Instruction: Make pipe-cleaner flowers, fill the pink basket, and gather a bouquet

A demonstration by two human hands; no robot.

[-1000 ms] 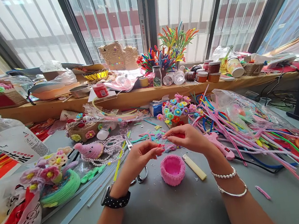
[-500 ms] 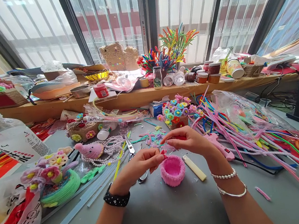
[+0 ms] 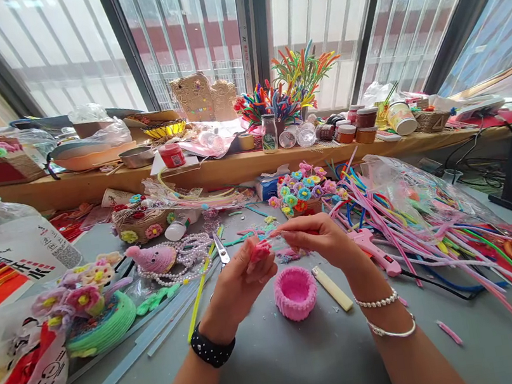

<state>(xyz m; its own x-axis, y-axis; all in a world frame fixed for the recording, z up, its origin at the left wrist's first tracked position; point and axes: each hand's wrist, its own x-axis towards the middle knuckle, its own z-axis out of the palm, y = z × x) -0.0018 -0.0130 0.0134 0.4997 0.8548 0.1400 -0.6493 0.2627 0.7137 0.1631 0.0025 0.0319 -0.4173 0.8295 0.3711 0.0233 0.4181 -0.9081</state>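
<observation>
Pinched in my left hand (image 3: 238, 284) is a small pinkish-red fuzzy piece (image 3: 260, 252), perhaps a flower, partly covered by the fingers. My right hand (image 3: 318, 237) reaches across beside it, thumb and fingers closed; a thin pale strand seems to show at their tips, too small to name. Below and between the hands, a pink fuzzy pipe-cleaner bowl (image 3: 297, 308) stands upright on the grey table (image 3: 302, 371). To its right lies a cream lighter (image 3: 332, 288). Scissors (image 3: 221, 248) lie behind my left hand, partly hidden by it.
A pink glue gun (image 3: 374, 251) and a heap of pipe cleaners (image 3: 415, 226) lie on the right. Glue sticks (image 3: 135, 351), a green flower-topped piece (image 3: 102, 324) and a bottle (image 3: 12, 235) are on the left. A flower basket (image 3: 304, 194) stands behind the hands.
My left hand has turned and lifted slightly to the left, showing more of the pinkish-red piece. The right hand has shifted a little left, still close to it. The bowl stays put.
</observation>
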